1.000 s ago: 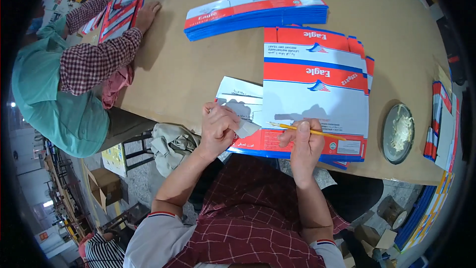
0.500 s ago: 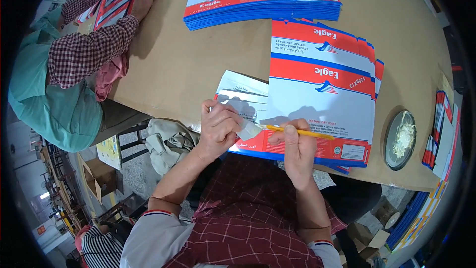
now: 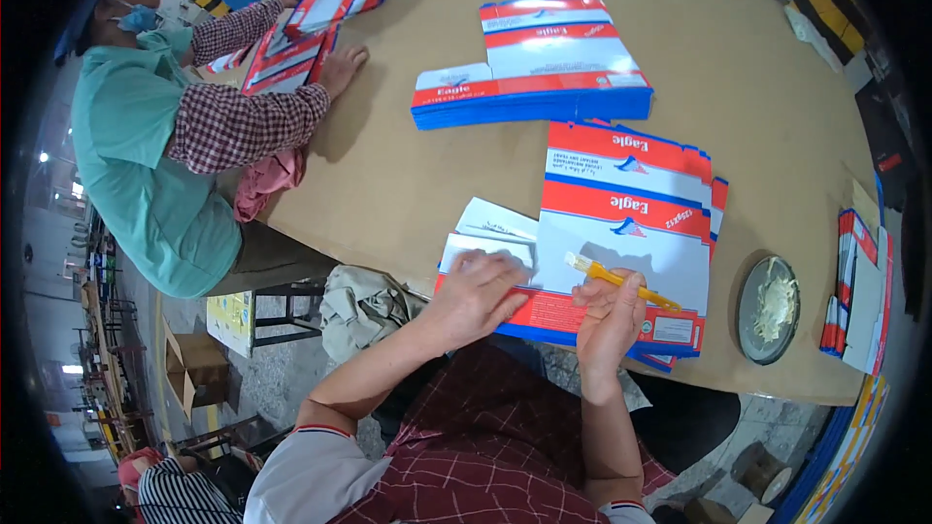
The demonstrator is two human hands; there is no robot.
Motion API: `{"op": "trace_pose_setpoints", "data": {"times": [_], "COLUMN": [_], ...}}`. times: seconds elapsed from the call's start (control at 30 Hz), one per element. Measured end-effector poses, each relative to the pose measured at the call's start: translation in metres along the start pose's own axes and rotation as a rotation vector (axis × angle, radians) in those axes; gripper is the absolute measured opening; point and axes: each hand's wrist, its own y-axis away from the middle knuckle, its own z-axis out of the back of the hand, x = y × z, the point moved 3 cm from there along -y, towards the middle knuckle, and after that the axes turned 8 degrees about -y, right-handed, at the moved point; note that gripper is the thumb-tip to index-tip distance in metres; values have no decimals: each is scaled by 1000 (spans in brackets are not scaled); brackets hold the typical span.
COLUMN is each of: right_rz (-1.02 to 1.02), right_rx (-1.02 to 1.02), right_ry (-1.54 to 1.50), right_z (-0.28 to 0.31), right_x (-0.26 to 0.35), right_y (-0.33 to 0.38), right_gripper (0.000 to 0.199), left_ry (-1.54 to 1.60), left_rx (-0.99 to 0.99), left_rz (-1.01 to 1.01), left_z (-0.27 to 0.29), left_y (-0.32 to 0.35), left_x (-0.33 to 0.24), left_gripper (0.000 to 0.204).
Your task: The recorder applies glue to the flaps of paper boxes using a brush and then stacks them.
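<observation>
In my right hand [image 3: 610, 322] is a slim brush [image 3: 636, 289] with a yellow handle and short pale bristles, held above the flat printed carton [image 3: 621, 257]. This carton is red, white and blue and tops a loosely fanned pile near me. My left hand [image 3: 474, 299] lies at the carton's left side, fingers stretched over a small white rectangular piece [image 3: 490, 250]; its fingertips are slightly blurred. Another pale printed piece [image 3: 498, 220] sticks out just behind it. The brush tip is apart from my left hand.
A neat stack of flat cartons [image 3: 558, 105] sits farther back. At right stands a round dish [image 3: 746, 315] of creamy white paste, with folded cartons [image 3: 854, 281] beyond it. A co-worker in a green top [image 3: 146, 165] handles cartons at left. Grey cloth [image 3: 364, 311] hangs by the table edge.
My left hand has moved from the brush tip down onto the white piece on the carton. The brush now points up and away from it. The whole view has shifted, showing more of the co-worker.
</observation>
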Motion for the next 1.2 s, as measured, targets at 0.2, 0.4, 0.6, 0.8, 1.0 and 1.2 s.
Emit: {"op": "trace_pose_setpoints", "data": {"times": [0.2,0.4,0.6,0.8,1.0,1.2], "right_rz": [35,90,156,252,643,132], "right_rx": [-71,-19,52,58,123,344], "right_ry": [-116,-152,-34,299,107,-106], "right_z": [12,3,3,-12,-12,-20], "right_x": [1,8,34,75,120,48], "right_y": [0,10,21,39,67,37], "right_gripper": [35,35,24,14,12,4], "left_ry": [172,-496,-286,-673,-596,-533], "left_rx": [-15,-198,390,13,-279,50], "left_rz": [161,137,127,116,-287,-253], "left_z": [8,14,20,74,106,33], "left_y": [-60,-140,-143,-131,-24,57], "left_x": [74,184,192,146,16,2], "left_gripper": [30,49,39,25,34,40]}}
